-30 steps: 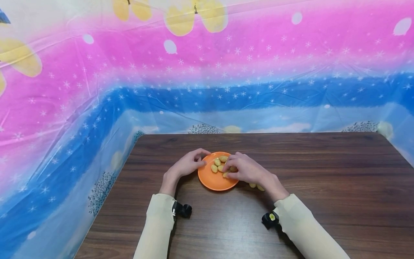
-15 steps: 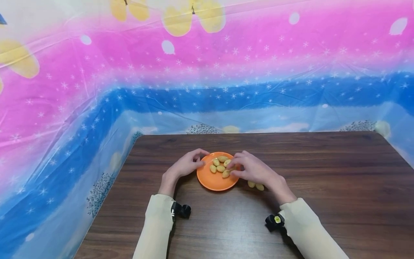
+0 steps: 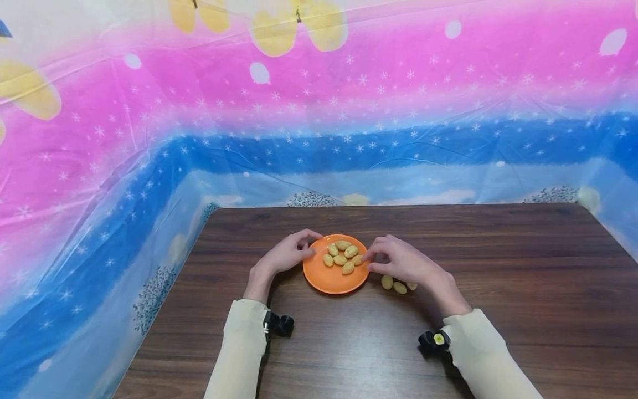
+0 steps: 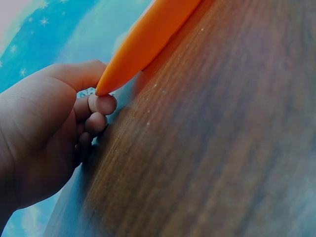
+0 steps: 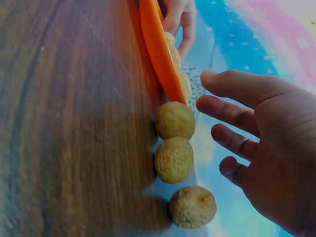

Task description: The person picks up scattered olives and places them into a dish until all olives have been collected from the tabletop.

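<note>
An orange plate point(image 3: 331, 284) sits on the table, bearing several small yellowish potatoes point(image 3: 340, 259). My left hand point(image 3: 283, 256) is at its left edge; the left wrist view shows the thumb and fingers point(image 4: 102, 104) pinching the plate's rim point(image 4: 131, 61). Just off the plate's right edge is my right hand point(image 3: 404, 260). Its fingers are loosely bent and hold nothing, as the right wrist view shows. Three more potatoes lie on the table below that hand, among them a nearer one point(image 5: 192, 207) and a middle one point(image 5: 174, 159); in the head view the hand partly covers the rightmost.
The dark wooden table point(image 3: 319, 349) reaches back to a pink and blue patterned cloth point(image 3: 319, 105) hanging behind it and along the left side. A small black camera point(image 3: 284, 326) is worn on the left wrist, another black camera point(image 3: 432, 343) on the right.
My right hand has let go of a potato at the plate's right side and moved right, off the potatoes, uncovering them. My left hand stays at the rim.
</note>
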`<state>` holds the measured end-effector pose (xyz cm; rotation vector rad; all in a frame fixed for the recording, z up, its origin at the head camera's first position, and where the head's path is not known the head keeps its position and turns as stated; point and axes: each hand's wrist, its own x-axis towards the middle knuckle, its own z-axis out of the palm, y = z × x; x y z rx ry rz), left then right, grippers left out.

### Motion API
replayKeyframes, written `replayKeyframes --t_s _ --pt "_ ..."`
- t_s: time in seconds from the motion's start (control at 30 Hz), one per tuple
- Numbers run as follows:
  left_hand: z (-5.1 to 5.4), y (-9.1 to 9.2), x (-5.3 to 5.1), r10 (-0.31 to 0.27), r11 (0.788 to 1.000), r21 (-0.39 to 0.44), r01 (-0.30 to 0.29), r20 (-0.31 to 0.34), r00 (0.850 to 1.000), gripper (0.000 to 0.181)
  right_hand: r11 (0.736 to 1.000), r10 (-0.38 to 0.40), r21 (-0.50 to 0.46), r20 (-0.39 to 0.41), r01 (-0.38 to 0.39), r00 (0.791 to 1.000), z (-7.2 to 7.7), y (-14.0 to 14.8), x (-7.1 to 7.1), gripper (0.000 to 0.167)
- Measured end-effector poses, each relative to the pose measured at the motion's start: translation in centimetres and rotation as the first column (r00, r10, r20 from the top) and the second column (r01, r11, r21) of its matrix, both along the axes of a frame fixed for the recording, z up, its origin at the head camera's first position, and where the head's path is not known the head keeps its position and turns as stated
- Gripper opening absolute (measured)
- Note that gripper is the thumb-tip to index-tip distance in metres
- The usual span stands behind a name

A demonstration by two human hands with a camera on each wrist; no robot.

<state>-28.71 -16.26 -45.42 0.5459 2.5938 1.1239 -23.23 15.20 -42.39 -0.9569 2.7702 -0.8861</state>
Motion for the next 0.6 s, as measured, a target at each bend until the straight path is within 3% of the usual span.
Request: replayKeyframes --t_s 0.6 --pt "-0.1 0.0 -0.1 -0.007 1.000 -0.005 0.006 -0.017 1.000 0.034 1.000 0.010 0.025 0.038 -0.011 0.999 -0.5 1.3 0.0 0.015"
